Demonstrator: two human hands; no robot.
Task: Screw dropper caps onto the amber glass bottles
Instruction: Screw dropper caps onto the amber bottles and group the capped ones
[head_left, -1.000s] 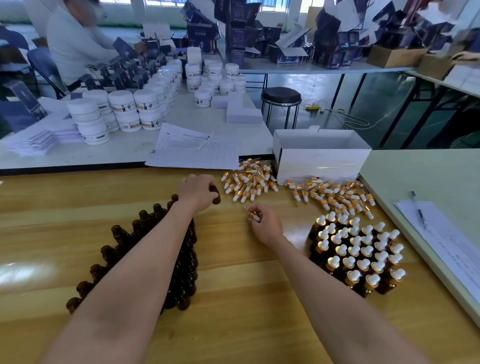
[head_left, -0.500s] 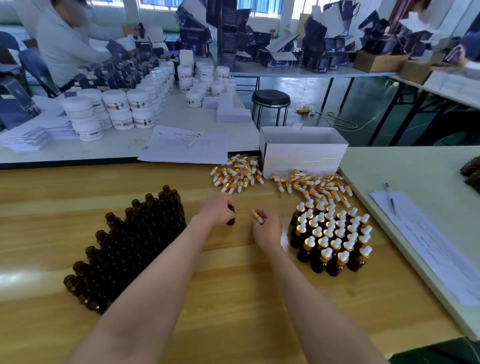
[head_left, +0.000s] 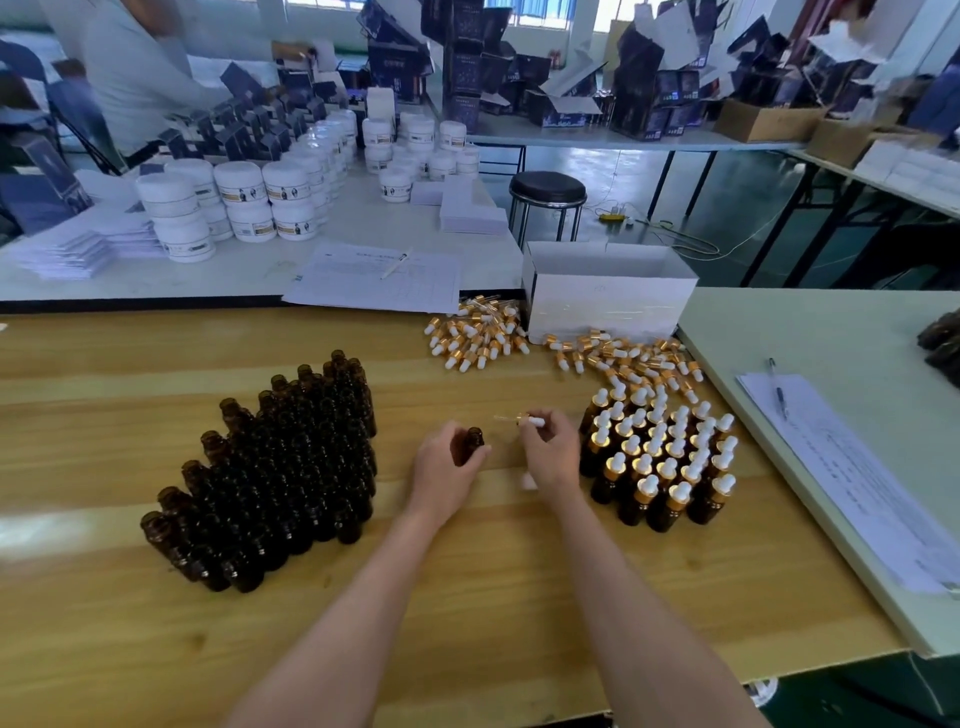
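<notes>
Your left hand (head_left: 448, 467) is closed around one open bottle (head_left: 471, 442), holding it upright near the middle of the wooden table (head_left: 467, 597), and your right hand (head_left: 550, 453) pinches a dropper cap (head_left: 530, 420) by its white bulb, with the thin glass tube pointing toward nine o'clock. The tube's tip sits just at one o'clock of the bottle's mouth and is not in it yet. Half a second ago the bottle and cap were a little farther apart; now your two hands have drawn closer together, and the cap has turned from upright to lying sideways. A second ago your left hand was still up at the far end of the bare bottles (head_left: 280, 467), lifting this one away, and your right hand was just gathering a cap off the table. That block of uncapped bottles stands at nine o'clock of your hands, well apart from them. The capped bottles (head_left: 660, 457) stand in a tight cluster at three o'clock, just beside your right hand. Loose caps (head_left: 478, 340) lie in two heaps at twelve and one o'clock, against the front of a white box (head_left: 608, 291). A small white thing lies under your right wrist; what it is cannot be told.
</notes>
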